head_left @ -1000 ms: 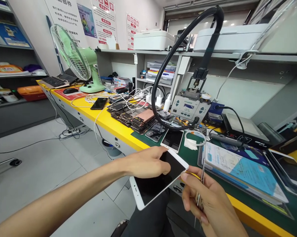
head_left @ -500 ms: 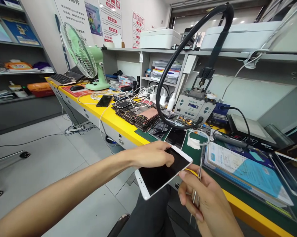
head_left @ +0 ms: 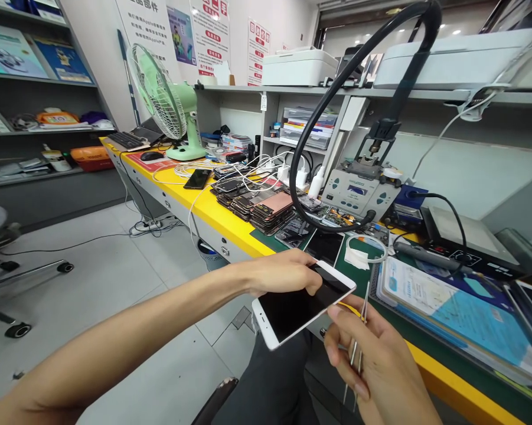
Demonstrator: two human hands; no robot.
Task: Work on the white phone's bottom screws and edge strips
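Observation:
A white-framed phone (head_left: pixel 292 310) with a dark screen is held tilted in front of the bench edge. My left hand (head_left: pixel 287 274) grips its far side, with a bent finger over the screen. At the phone's near right edge, the thumb of my right hand (head_left: pixel 367 348) touches the frame. Metal tweezers (head_left: pixel 357 354) rest between the fingers of my right hand, tips pointing down past the palm. Something yellow (head_left: pixel 352 310) shows behind the right fingertips; I cannot make out what it is.
Stacked phone parts (head_left: pixel 270 209) lie on the yellow-edged bench (head_left: pixel 234 233). A black hose (head_left: pixel 299 159) arches over from a grey rework station (head_left: pixel 356 192). Blue folders (head_left: pixel 460 313) lie at the right. A green fan (head_left: pixel 188 118) stands farther left.
The view has shifted slightly, so the bench, hands and phone appear farther right. The hold on the phone and tweezers looks the same.

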